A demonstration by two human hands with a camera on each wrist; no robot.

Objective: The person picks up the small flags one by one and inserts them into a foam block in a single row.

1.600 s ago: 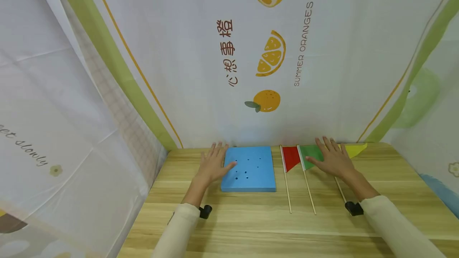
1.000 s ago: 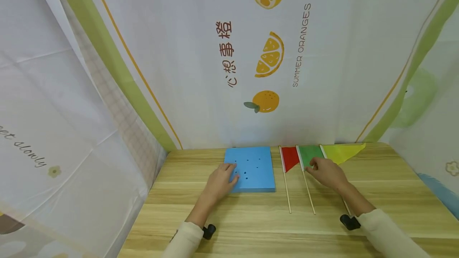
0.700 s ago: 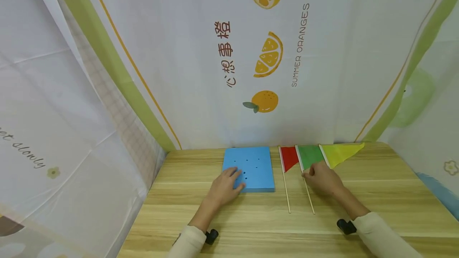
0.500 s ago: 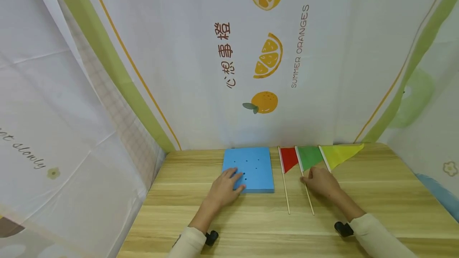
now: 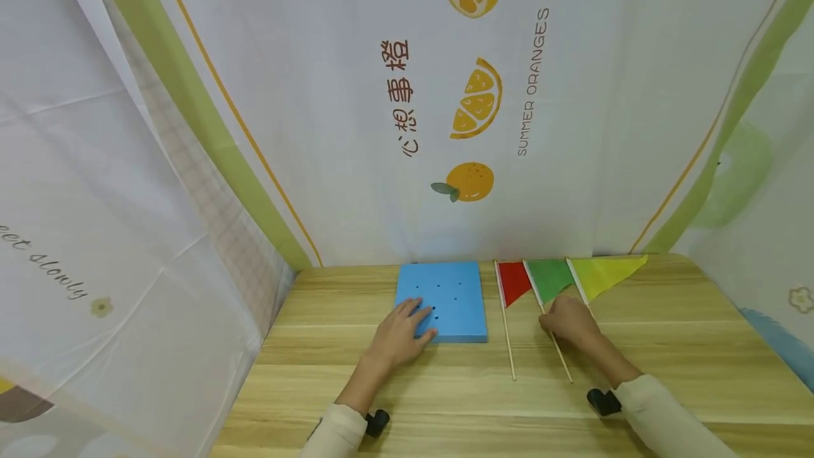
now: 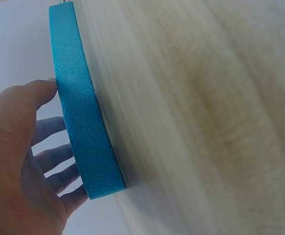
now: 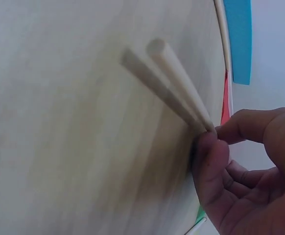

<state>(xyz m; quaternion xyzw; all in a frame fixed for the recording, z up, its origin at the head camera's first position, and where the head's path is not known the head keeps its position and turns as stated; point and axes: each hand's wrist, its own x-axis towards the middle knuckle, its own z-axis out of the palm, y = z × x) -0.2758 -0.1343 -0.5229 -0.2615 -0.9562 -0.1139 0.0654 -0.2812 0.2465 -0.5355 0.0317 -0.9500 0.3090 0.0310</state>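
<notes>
My left hand [image 5: 396, 336] rests with loosely spread fingers on the near left corner of a blue foam block [image 5: 461, 313] with several small holes in its top. In the left wrist view, the fingertips touch the block's [image 6: 83, 107] upper face. My right hand [image 5: 571, 318] pinches the wooden stick of a green flag [image 5: 548, 276] just below its cloth. The near end of that stick [image 7: 181, 81] stands slightly off the table in the right wrist view, over its shadow. To the left lies a red flag [image 5: 512, 281], to the right a yellow flag [image 5: 603, 274], its stick partly hidden by my hand.
The wooden table [image 5: 483, 401] ends at the back against a hanging white cloth [image 5: 356, 182] printed with oranges. More cloth hangs at both sides. Each wrist wears a small black camera mount, such as the right mount [image 5: 603, 401].
Both hands were spread flat at the far side; they came nearer. The left settled on the block's near corner. The right pinched the green flag's stick, whose near end has swung right.
</notes>
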